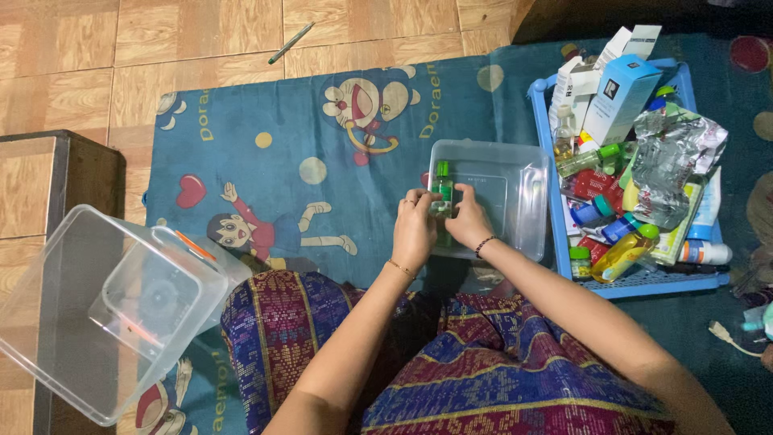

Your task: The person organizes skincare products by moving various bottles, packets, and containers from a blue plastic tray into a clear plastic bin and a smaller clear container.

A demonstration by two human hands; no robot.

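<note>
Colours on the floor
Blue cartoon-print mat, blue basket, green-capped bottle, purple patterned skirt, clear tub.

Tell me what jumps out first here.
At centre, the left hand and right hand together hold a small green-capped bottle over a clear plastic tub. To its right, a blue basket brims with bottles and boxes. A large clear bin sits far left.
</note>
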